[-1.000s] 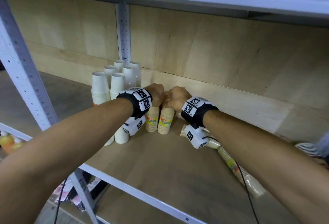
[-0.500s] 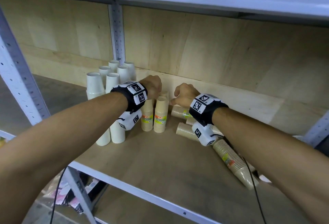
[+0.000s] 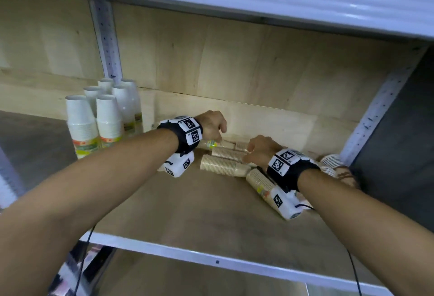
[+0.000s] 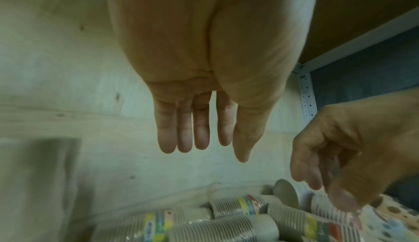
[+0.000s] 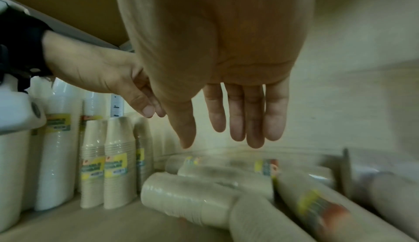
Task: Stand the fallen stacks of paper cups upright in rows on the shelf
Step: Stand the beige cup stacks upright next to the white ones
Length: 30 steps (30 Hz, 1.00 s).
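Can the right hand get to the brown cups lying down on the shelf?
Probably yes. The right hand is open, holds nothing, and hovers just above the fallen brown stacks. Nothing sits between them. The left hand, also open, is beside it but not in the way.

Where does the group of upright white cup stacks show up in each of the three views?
Head: upright white cup stacks stand far left on the shelf, left of the left hand.
Left wrist: not clearly in it; only a blur at lower left.
Right wrist: far left, under the left hand.
Shared landmark: fallen brown stacks.
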Motion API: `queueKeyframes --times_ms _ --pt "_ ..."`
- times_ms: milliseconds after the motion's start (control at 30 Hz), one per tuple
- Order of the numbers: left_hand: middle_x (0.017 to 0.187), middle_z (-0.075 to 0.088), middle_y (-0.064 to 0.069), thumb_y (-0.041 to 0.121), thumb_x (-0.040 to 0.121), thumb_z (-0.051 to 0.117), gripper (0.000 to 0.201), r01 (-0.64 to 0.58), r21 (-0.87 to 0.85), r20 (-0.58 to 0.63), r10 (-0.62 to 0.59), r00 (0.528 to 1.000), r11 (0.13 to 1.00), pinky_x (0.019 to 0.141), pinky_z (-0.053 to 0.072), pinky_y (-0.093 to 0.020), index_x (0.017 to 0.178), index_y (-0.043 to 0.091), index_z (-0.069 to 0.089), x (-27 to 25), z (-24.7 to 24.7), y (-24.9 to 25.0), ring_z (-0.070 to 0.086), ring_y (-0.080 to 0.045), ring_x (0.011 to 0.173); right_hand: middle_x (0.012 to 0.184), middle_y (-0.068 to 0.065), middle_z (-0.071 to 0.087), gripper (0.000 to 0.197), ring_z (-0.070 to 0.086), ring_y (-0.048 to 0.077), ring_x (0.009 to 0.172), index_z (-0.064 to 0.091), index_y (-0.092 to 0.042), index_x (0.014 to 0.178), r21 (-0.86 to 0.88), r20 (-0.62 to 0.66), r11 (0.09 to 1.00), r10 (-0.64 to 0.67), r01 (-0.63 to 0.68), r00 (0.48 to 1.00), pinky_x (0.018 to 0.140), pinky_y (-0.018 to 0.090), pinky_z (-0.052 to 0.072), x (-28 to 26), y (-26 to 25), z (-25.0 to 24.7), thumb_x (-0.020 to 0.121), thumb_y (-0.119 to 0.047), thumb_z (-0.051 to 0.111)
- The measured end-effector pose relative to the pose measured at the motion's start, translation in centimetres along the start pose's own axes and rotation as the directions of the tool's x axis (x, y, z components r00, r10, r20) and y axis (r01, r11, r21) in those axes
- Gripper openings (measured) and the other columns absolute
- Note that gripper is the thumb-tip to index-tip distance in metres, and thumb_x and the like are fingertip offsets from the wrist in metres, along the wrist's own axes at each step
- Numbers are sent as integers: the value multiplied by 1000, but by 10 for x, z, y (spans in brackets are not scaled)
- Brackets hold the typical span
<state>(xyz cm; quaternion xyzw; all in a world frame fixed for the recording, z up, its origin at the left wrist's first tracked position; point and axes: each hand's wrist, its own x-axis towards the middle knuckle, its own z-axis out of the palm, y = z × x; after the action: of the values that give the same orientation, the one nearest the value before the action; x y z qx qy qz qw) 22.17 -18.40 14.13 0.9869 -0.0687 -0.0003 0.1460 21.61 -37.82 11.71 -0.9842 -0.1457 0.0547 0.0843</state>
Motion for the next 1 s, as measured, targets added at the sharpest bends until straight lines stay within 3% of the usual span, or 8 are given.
queueKeyframes --times_ms 67,133,200,267,400,567,800,1000 --pt "121 59 -1 20 82 77 39 -23 -7 29 24 999 1000 94 50 -31 120 18 67 2 15 9 59 -20 111 86 3 61 27 61 21 78 59 -14 83 -41 28 999 14 -12 1000 58 27 45 -9 18 6 81 -38 71" --pt "125 58 -2 20 83 76 39 -48 -13 63 48 997 999 95 50 -32 121 18 66 4 30 17 59 -20 111 89 5 60 24 63 24 85 56 -17 79 -71 68 997 27 -22 997 64 31 49 -20 33 12 84 -37 67" --pt "128 56 -3 20 84 75 43 -64 -17 94 66 993 998 96 48 -31 125 17 64 6 43 23 57 -21 114 98 8 63 22 64 27 93 60 -14 89 -91 84 995 38 -30 996 76 36 54 -30 48 19 87 -36 63" --pt "132 54 -3 19 85 75 45 -67 -23 120 69 990 997 95 46 -29 128 18 62 9 57 25 55 -22 117 105 9 65 26 64 27 96 60 -14 95 -101 98 994 45 -35 994 76 36 51 -36 62 29 86 -37 63" --pt "138 52 -6 16 84 75 49 -37 -45 136 43 990 998 97 43 -28 131 15 59 14 82 21 52 -24 123 123 7 61 58 60 27 110 57 -12 129 -74 126 994 84 -75 989 82 33 49 -43 77 46 83 -47 66" --pt "143 50 -9 14 84 74 62 -25 31 183 19 983 999 103 45 -32 141 10 51 18 95 12 51 -26 128 105 4 63 63 62 25 93 55 -15 125 -33 109 993 116 -113 987 70 32 49 -45 84 63 73 -49 66" --pt "131 53 -3 16 78 76 63 -69 214 199 26 980 974 86 51 -30 136 22 52 16 100 6 57 -23 113 104 -1 54 65 54 18 89 52 -15 123 27 119 987 154 -158 981 54 23 34 -47 92 71 72 -50 75" --pt "129 56 -3 11 78 73 60 -73 222 224 22 974 972 84 48 -29 133 24 50 18 103 0 57 -23 110 126 5 56 81 58 23 110 49 -12 132 33 146 983 173 -180 974 84 32 50 -43 93 81 69 -53 78"
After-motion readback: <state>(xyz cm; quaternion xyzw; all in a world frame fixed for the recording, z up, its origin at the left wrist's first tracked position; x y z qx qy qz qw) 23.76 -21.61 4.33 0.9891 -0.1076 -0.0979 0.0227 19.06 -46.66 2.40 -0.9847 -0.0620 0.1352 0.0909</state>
